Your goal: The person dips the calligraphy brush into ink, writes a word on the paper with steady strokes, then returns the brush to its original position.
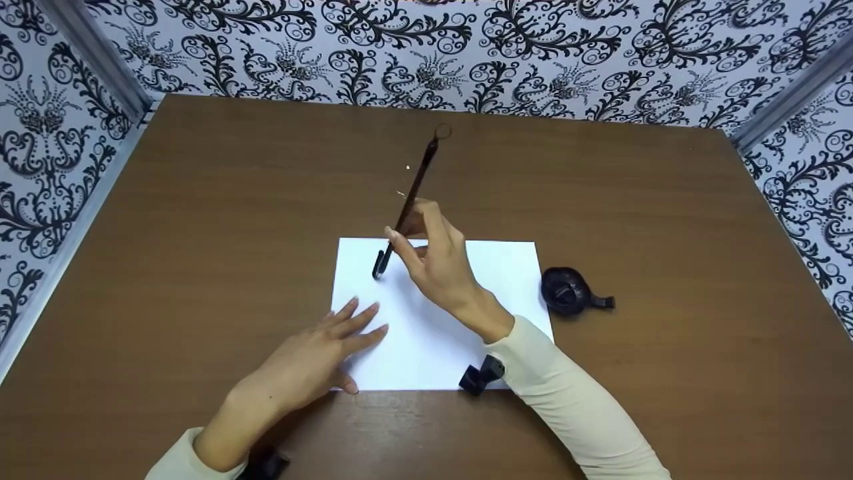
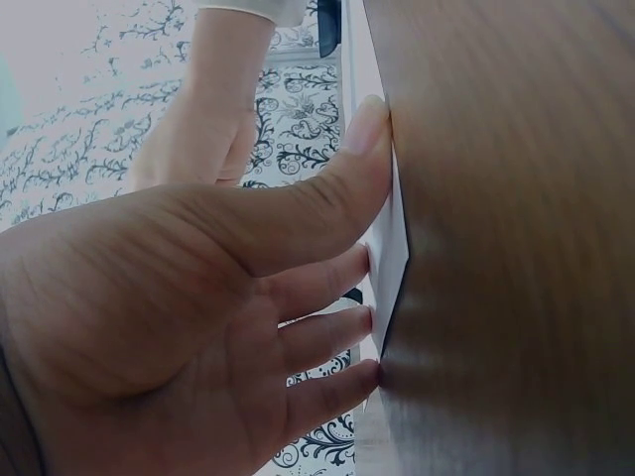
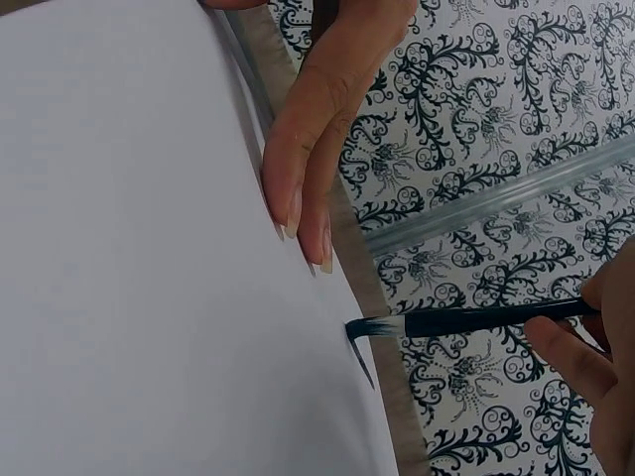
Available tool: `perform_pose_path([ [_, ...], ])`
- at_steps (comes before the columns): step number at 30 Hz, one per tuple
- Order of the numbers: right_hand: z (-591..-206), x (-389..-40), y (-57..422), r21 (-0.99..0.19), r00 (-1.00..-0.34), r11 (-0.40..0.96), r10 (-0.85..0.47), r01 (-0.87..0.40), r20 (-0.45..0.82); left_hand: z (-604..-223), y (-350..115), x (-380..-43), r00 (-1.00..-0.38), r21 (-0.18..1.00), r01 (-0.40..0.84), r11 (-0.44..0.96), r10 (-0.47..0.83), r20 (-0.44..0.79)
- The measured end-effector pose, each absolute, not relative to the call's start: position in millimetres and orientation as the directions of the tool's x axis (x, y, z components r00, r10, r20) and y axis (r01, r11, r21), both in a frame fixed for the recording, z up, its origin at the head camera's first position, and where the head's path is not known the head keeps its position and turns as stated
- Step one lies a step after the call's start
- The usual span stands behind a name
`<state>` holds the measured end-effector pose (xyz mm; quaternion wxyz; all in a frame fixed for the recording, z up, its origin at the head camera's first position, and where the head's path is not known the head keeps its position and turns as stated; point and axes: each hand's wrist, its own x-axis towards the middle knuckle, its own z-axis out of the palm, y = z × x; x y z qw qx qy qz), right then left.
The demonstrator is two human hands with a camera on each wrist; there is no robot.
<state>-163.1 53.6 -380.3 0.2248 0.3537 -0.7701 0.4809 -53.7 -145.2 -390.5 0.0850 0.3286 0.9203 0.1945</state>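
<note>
Toward the far left corner of a white sheet, a dark brush has its tip on the paper; bristles bent over, thin loop at the upper end. Short black stroke right beside the tip. Right hand pinches the shaft between thumb and fingers, above the sheet's far edge. Left hand rests over the sheet's near left corner, fingers straight and spread on the left margin, thumb by the near edge; grips nothing. At the sheet's right edge, about mid-length: small black dish, stubby handle pointing to the table's right edge; whether it touches the paper, cannot tell. Black wrist device by the near right corner. Few pale specks on the brown table, past the sheet's far edge. Black-and-white patterned wall beyond the table's far edge.
</note>
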Motion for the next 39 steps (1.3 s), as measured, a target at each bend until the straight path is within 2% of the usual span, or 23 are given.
perform_pose_path([
  [14,-375.5,-154.9,47.8,-0.547,-0.613,0.277,-0.357,-0.79,0.704,-390.5,-146.3,-52.0,-0.782,0.42,0.551,0.721,0.622,-0.044],
  [25,-373.5,-166.9,57.6,-0.519,-0.577,0.264,-0.247,-0.813,0.779,-392.4,-145.5,-54.0,-0.769,0.415,0.575,0.705,0.639,-0.022],
  [30,-379.4,-174.1,59.6,-0.497,-0.553,0.257,-0.242,-0.829,0.797,-392.7,-146.8,-54.2,-0.768,0.424,0.57,0.703,0.64,-0.028],
  [39,-385.5,-178.4,60.9,-0.492,-0.553,0.271,-0.244,-0.827,0.796,-392.2,-147.5,-54.2,-0.767,0.435,0.566,0.7,0.641,-0.033],
])
